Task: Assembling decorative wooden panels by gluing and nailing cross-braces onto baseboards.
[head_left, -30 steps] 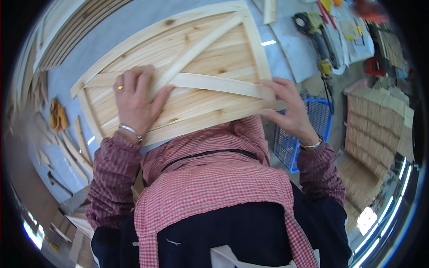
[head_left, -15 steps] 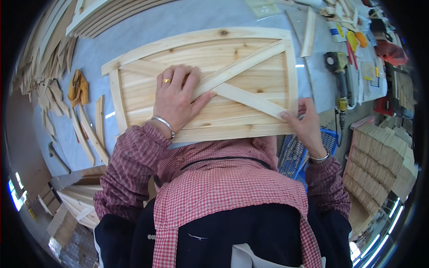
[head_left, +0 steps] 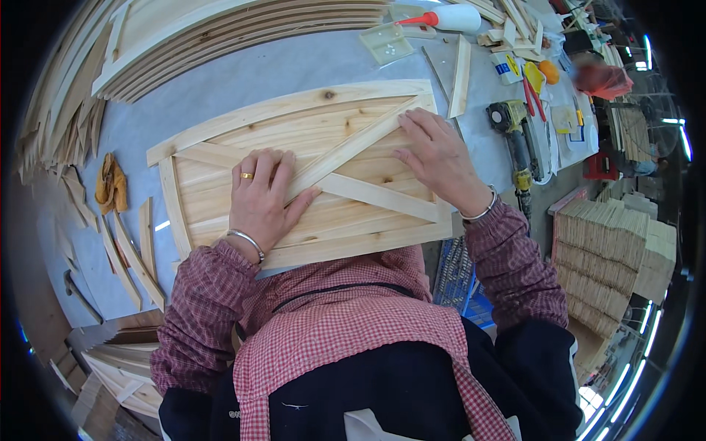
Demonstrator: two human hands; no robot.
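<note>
A pale wooden panel (head_left: 220, 209) with a frame and an arched top edge lies before me on the table. One long diagonal slat (head_left: 346, 143) rises across it from the middle to the upper right corner. A shorter slat (head_left: 382, 196) slopes down to the lower right corner, and another slat piece (head_left: 209, 153) runs in from the upper left. My left hand (head_left: 265, 195) rests on the panel's middle, fingers laid over the wood and thumb spread beside the crossing, part of which it covers. My right hand (head_left: 441, 158) touches the long slat's upper right end with its fingertips, thumb apart.
Stacked frames (head_left: 243, 37) stand at the back left. A yellow cloth glove (head_left: 111, 184) and loose wood strips lie left. At right are a nail gun (head_left: 515, 132), a white glue bottle (head_left: 457, 17), a small tray (head_left: 386, 44), and stacked wood pieces (head_left: 599, 246) beyond the table.
My right hand has gone from the panel's lower right corner up to the long slat's upper right end. My left hand stays on the middle. The whole view has shifted.
</note>
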